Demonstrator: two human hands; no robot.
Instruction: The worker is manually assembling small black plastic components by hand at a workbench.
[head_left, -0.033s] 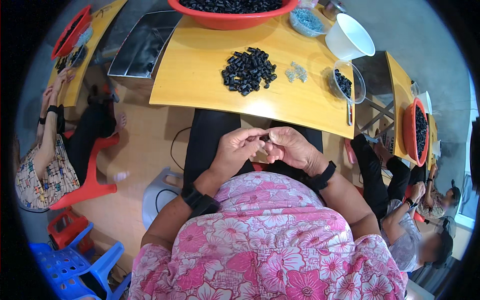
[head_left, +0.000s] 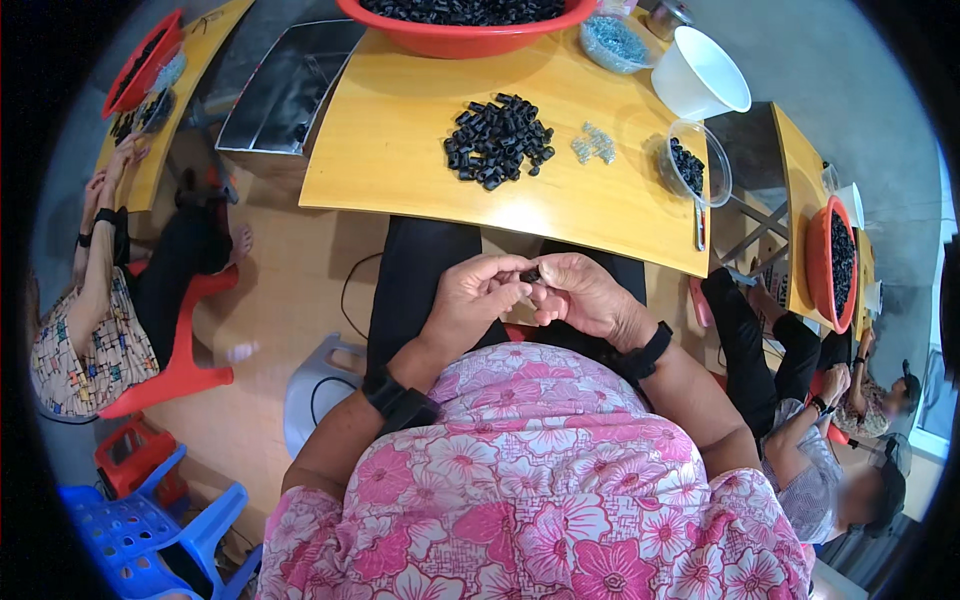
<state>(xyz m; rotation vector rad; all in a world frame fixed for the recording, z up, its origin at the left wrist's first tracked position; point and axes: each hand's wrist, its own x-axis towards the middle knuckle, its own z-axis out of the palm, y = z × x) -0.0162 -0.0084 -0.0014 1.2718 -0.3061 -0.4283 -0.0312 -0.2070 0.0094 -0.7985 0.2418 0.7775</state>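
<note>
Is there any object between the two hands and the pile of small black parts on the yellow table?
Nothing visible. The left hand and right hand pinch a small black part above the lap; the black pile lies ahead.

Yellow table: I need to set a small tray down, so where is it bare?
The yellow table is bare left of the black parts pile and along its near edge. It is crowded at right: clear bits, clear bowl, white bowl.

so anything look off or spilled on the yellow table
Nothing stands out. The black parts sit in one loose pile on the yellow table, the clear bits beside them, bowls upright. Both hands pinch one small black piece.
</note>
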